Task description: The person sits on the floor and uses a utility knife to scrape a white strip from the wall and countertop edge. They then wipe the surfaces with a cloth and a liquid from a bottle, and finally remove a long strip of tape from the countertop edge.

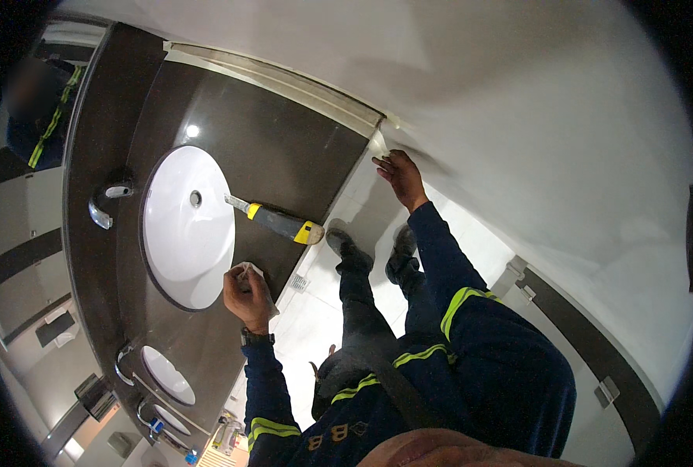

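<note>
My right hand [402,177] is at the far corner of the dark countertop [276,128], fingers pinched on the loose end of a pale masking tape strip [378,145]. More of the cream tape [284,83] runs along the seam between countertop and wall. Near the counter's front edge, my left hand [247,300] is closed around a crumpled white wad [267,286], which could be paper or cloth. A hand tool with a black-and-yellow handle [280,224] lies between the hands, its narrow metal blade reaching over the rim of the white oval basin [187,257].
A chrome faucet [103,208] stands behind the near basin. Two further basins, one a white oval [167,375], lie along the counter with faucets and assorted items. The white wall [549,117] rises beside my right hand. A mirror [23,233] lines the left. My boots [350,249] are on light floor tiles.
</note>
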{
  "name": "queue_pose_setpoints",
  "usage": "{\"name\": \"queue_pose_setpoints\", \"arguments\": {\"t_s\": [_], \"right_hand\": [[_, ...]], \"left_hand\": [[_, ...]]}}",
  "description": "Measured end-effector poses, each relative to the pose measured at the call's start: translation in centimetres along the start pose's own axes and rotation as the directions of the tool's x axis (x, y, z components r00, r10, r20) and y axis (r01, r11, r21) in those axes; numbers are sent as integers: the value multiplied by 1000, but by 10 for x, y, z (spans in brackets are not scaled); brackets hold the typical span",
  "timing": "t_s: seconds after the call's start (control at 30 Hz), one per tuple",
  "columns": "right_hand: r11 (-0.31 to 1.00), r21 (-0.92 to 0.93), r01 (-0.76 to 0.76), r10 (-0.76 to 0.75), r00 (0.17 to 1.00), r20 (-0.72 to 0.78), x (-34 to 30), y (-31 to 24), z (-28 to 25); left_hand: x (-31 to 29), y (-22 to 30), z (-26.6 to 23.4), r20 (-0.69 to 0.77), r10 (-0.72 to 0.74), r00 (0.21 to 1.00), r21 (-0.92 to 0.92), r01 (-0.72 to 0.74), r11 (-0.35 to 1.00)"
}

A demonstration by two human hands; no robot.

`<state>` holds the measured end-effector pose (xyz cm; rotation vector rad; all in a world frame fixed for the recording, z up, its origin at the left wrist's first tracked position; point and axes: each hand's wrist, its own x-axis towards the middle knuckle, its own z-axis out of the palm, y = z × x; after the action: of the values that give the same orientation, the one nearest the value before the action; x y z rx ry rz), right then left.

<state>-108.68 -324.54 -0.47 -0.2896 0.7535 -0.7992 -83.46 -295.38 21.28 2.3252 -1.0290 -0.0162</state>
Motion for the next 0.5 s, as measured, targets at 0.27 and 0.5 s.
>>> {"name": "queue_pose_setpoints", "arguments": {"t_s": [0.27, 0.5], "right_hand": [[916, -395, 66, -94, 994, -50, -10, 2, 30], [862, -504, -56, -18, 990, -141, -36, -19, 54]], "left_hand": [[-4, -15, 5, 6, -26, 1000, -133, 27, 991], [4, -9, 1, 34, -7, 999, -102, 10, 995]]}}
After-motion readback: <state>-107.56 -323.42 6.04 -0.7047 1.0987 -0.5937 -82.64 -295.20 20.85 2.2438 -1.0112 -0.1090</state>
